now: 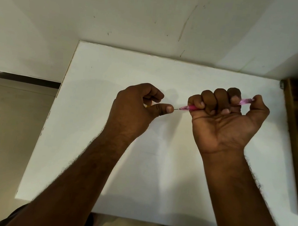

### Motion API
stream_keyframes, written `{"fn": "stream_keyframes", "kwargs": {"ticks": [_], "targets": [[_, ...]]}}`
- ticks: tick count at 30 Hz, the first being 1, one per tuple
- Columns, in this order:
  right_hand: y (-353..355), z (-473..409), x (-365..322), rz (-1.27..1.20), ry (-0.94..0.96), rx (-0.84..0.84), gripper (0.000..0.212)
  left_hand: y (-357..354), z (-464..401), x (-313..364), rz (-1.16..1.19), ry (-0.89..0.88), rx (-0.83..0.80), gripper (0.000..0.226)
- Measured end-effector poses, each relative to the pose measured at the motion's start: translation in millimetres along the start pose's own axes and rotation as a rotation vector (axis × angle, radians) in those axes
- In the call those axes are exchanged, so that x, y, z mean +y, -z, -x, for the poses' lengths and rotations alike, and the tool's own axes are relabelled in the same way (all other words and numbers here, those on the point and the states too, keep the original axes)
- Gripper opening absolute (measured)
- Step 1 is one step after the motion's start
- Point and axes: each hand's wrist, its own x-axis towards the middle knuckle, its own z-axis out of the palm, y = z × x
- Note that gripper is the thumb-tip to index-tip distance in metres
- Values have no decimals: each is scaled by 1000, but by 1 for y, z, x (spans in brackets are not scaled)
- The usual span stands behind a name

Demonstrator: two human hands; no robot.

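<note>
A white surface [100, 163] is filling mid-frame. Right of centre, the right hand [226, 120] is gripping a pink pen [189, 107] in its fist. At centre, the left hand [135, 107] is pinching the thin rod [177, 108] sticking out of the pen's left end.

place: plain room, maybe home | white table [112, 70] against scuffed wall [137, 17] | tiled floor [1, 132]

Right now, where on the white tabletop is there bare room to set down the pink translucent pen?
Bare: the far strip of the white tabletop between the hands and the wall, and its left part beside the left hand. Crowded: the middle, where the right hand grips the pink translucent pen and the left hand pinches its thin dark rod.
</note>
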Motion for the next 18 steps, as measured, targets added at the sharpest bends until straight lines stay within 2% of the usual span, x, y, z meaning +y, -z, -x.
{"fn": "stream_keyframes", "kwargs": {"ticks": [8,13,18], "targets": [[2,-1,0,30,-4,-7,49,-2,0,1,-5,-11,7,37],[3,-3,-1,46,-18,-4,56,2,-2,-2,-8,-2,22,29],[4,-3,-1,62,-20,-16,51,3,-2,-3,-22,21,21,21]]}}
